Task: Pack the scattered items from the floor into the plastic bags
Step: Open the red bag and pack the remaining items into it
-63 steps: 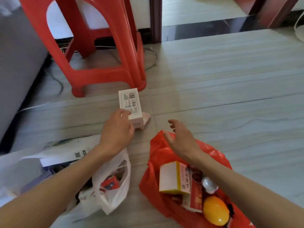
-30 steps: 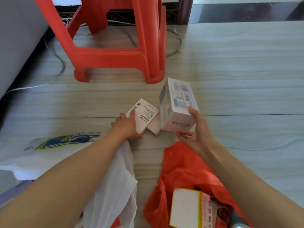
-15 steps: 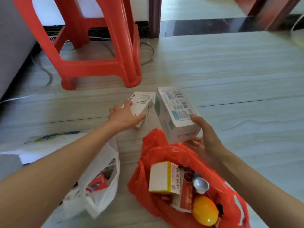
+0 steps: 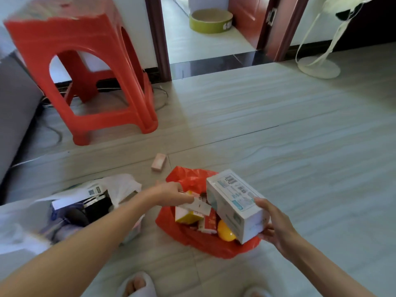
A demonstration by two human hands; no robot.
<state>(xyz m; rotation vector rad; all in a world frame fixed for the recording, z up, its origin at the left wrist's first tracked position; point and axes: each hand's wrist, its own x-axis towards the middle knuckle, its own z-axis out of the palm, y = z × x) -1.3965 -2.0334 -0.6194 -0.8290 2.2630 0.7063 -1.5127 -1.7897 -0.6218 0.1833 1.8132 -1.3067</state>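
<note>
The right hand [image 4: 276,228] holds a large white box [image 4: 235,205] by its near end, thumb on the printed top face and fingers curled beneath; this grip is closed firmly round the box, which tilts over the open mouth of the red plastic bag [image 4: 205,243] on the floor [image 4: 289,146]. The left hand [image 4: 171,194] reaches across to the same bag, its grip pinched on a small flat white box [image 4: 198,205] held just above the contents. Inside the red bag lie a yellow-edged carton [image 4: 185,216], a red packet [image 4: 209,225] and a round yellow object [image 4: 225,231], packed close together. To the left, touching the left forearm, a white plastic bag [image 4: 122,187] lies open with dark items and a white labelled package [image 4: 85,192] showing at its mouth; the contents are blurred and cannot be told apart. One small pink box [image 4: 158,164] remains on the floor, beyond both bags and near the foot of a red plastic stool [image 4: 90,67]. Cables [image 4: 53,133] trail under the stool beside a grey sofa edge [image 4: 15,108]. A fan base [image 4: 318,67] stands far right, and a green bowl [image 4: 211,22] sits past the doorway. Two slippered feet [image 4: 137,285] show at the bottom edge
</note>
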